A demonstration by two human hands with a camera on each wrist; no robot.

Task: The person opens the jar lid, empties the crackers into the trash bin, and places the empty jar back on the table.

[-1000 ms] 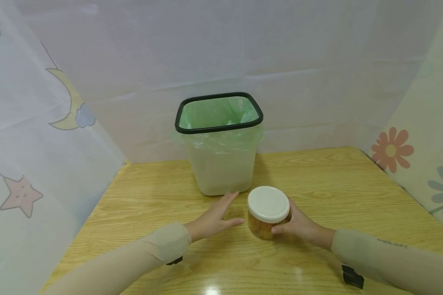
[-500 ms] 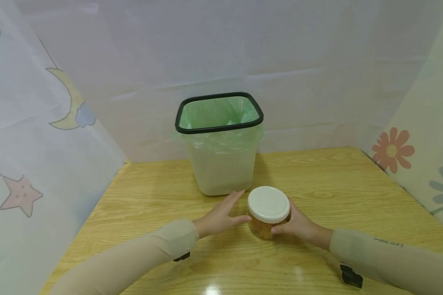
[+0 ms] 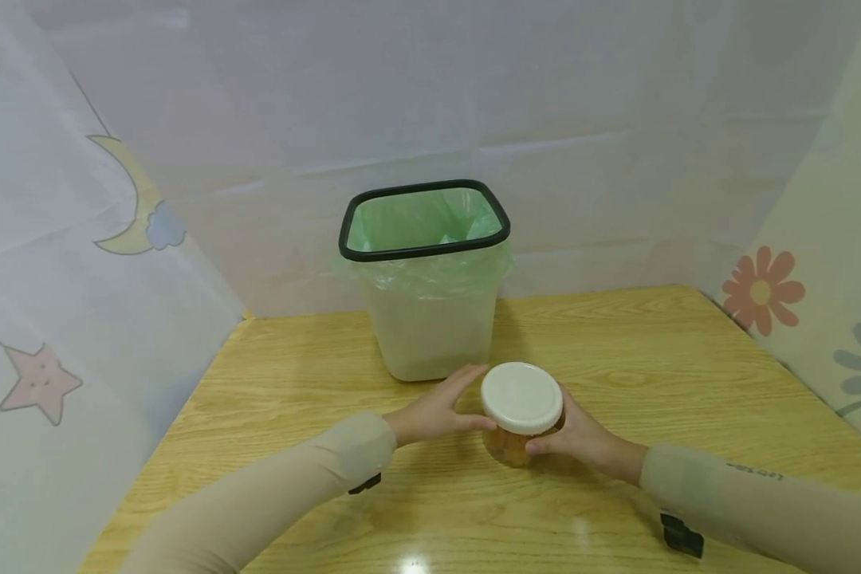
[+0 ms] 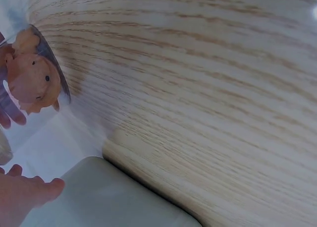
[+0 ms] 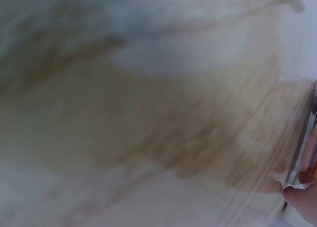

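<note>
Right grip [image 3: 587, 434] grasping jar [image 3: 505, 446] on its left, upright on worktop [image 3: 538, 526]. Left grip [image 3: 438, 410] released, fingers straight, just beside jar; contact unclear. Lid [image 3: 522, 397] still on; bin [image 3: 434, 331] beyond both grips. Judged: right hold done, left hold not yet made.

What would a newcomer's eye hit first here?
Likely the black-rimmed bin with its green liner, toward the back of the table. Then the white-lidded jar, in front and to the right, held by the right hand, the left hand close opposite. In the left wrist view, an orange face shows inside the jar.
</note>
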